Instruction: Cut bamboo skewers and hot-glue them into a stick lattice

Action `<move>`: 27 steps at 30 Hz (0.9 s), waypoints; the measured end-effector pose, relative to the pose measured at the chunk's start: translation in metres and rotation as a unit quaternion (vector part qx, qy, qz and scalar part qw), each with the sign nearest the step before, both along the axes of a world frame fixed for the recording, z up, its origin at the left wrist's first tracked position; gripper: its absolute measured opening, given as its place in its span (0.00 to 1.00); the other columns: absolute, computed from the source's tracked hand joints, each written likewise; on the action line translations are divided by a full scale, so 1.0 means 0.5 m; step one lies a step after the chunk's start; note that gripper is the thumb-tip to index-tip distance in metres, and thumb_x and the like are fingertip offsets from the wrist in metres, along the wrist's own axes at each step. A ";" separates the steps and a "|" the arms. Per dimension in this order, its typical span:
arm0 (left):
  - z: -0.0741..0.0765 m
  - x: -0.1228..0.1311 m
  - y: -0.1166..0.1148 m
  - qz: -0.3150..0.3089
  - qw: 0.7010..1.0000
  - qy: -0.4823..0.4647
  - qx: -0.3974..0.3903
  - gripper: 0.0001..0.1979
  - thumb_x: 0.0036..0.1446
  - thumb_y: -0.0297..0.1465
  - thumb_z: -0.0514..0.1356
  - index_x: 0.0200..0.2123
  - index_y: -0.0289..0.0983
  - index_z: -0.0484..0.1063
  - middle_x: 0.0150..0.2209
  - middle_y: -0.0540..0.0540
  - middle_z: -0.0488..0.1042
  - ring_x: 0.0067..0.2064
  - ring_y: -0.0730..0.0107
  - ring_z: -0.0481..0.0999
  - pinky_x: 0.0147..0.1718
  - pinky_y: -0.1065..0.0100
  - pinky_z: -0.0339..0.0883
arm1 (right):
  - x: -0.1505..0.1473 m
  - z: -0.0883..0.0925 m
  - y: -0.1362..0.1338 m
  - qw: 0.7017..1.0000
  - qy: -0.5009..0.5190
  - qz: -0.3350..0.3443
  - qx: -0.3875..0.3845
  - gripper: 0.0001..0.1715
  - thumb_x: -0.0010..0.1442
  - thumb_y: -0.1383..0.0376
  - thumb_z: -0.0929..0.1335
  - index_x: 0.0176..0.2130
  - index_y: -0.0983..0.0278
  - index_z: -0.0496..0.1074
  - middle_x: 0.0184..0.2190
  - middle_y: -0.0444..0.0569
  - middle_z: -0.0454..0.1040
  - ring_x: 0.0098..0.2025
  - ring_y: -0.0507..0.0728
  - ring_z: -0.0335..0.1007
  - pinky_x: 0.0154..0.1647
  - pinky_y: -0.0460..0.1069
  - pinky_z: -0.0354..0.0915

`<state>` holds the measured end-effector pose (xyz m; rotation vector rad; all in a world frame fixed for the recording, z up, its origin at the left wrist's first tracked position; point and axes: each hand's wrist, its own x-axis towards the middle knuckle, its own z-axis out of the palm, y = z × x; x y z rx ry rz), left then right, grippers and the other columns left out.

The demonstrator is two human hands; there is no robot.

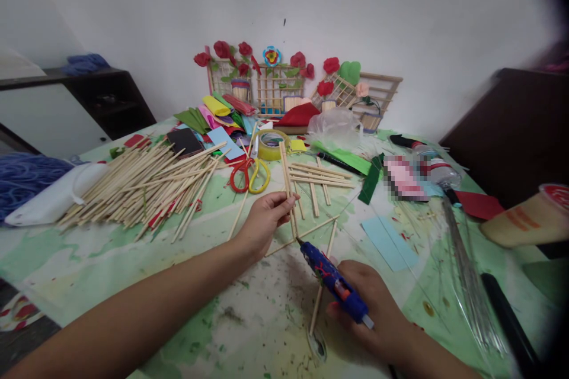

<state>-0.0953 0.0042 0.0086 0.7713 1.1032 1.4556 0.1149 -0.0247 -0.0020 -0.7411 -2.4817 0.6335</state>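
Between the thumb and fingers of my left hand point(270, 217) are wooden sticks point(285, 169), held close together and nearly upright. My right hand point(371, 299) is wrapped round a blue glue gun point(326, 272) with a clear glue stick poking out of its back end. The gun's nozzle is at the lower end of the held sticks; whether it touches them I cannot tell. Below the nozzle, more thin sticks point(317, 302) lie on the table. Just beyond my left hand are scissors point(249, 176) with one red and one yellow handle loop.
A large heap of sticks point(128, 183) spreads over the left of the table point(195, 308). Tape point(272, 151), coloured paper point(216, 105) and stick lattices with paper flowers point(280, 80) stand at the back. On the right are a lidded cup point(527, 219) and thin wires point(471, 284).
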 end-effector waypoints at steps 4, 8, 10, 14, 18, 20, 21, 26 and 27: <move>-0.003 -0.003 0.004 0.020 0.999 -0.034 -0.003 0.10 0.44 0.34 0.66 0.30 0.33 0.74 0.29 0.50 0.69 0.28 0.80 0.64 0.28 0.77 0.58 | -0.002 0.000 0.001 1.000 0.005 0.003 -0.005 0.09 0.54 0.61 0.61 0.26 0.62 0.59 0.21 0.43 0.62 0.24 0.52 0.58 0.26 0.47 0.54; -0.006 -0.011 0.010 0.047 0.995 -0.091 -0.007 0.10 0.44 0.32 0.66 0.32 0.34 0.74 0.29 0.51 0.69 0.27 0.83 0.65 0.26 0.80 0.60 | -0.002 0.007 0.002 1.000 0.021 0.003 0.019 0.09 0.55 0.61 0.61 0.26 0.62 0.59 0.21 0.44 0.62 0.25 0.52 0.58 0.25 0.47 0.54; -0.006 -0.017 0.014 0.052 0.992 -0.115 -0.009 0.10 0.44 0.30 0.66 0.31 0.33 0.74 0.30 0.50 0.70 0.26 0.84 0.65 0.25 0.81 0.61 | 0.006 0.011 0.011 0.998 0.029 -0.028 0.052 0.07 0.55 0.62 0.61 0.27 0.63 0.60 0.22 0.44 0.62 0.25 0.53 0.58 0.26 0.47 0.54; -0.004 -0.025 0.022 0.065 0.988 -0.140 -0.017 0.07 0.45 0.27 0.65 0.31 0.32 0.74 0.27 0.50 0.69 0.25 0.84 0.66 0.24 0.82 0.63 | 0.041 0.017 0.054 0.967 -0.083 -0.182 0.159 0.05 0.53 0.63 0.62 0.30 0.64 0.62 0.26 0.49 0.65 0.31 0.57 0.60 0.31 0.50 0.56; 0.001 -0.028 0.028 0.078 0.984 -0.157 -0.017 0.03 0.47 0.24 0.64 0.29 0.32 0.73 0.26 0.51 0.69 0.24 0.84 0.67 0.23 0.83 0.65 | 0.073 0.010 0.100 0.909 -0.217 -0.289 0.209 0.10 0.52 0.59 0.64 0.29 0.64 0.65 0.27 0.52 0.67 0.34 0.62 0.62 0.36 0.54 0.57; 0.002 -0.028 0.029 0.078 0.983 -0.163 -0.016 0.02 0.48 0.23 0.63 0.28 0.32 0.73 0.25 0.51 0.69 0.23 0.84 0.68 0.23 0.83 0.66 | 0.080 0.003 0.109 0.895 -0.249 -0.309 0.204 0.13 0.53 0.57 0.64 0.27 0.64 0.65 0.26 0.53 0.68 0.34 0.63 0.63 0.35 0.54 0.56; 0.002 -0.027 0.029 0.077 0.983 -0.165 -0.014 0.02 0.48 0.23 0.63 0.28 0.32 0.73 0.25 0.50 0.69 0.23 0.84 0.68 0.23 0.83 0.66 | 0.082 0.002 0.110 0.891 -0.257 -0.314 0.202 0.14 0.54 0.55 0.64 0.27 0.65 0.66 0.25 0.53 0.68 0.33 0.63 0.63 0.35 0.54 0.56; 0.003 -0.023 0.026 0.070 0.982 -0.172 -0.019 0.02 0.50 0.22 0.61 0.28 0.32 0.73 0.24 0.50 0.69 0.23 0.83 0.68 0.22 0.83 0.67 | 0.081 0.040 0.093 0.882 -0.275 -0.306 0.231 0.26 0.49 0.45 0.65 0.28 0.66 0.69 0.28 0.56 0.68 0.35 0.65 0.64 0.36 0.57 0.57; 0.003 -0.021 0.025 0.068 0.982 -0.175 -0.020 0.02 0.50 0.22 0.61 0.28 0.32 0.73 0.24 0.50 0.69 0.23 0.83 0.69 0.22 0.83 0.68 | 0.075 0.059 0.087 0.883 -0.274 -0.297 0.238 0.27 0.47 0.45 0.67 0.30 0.67 0.69 0.29 0.56 0.68 0.36 0.66 0.64 0.37 0.58 0.57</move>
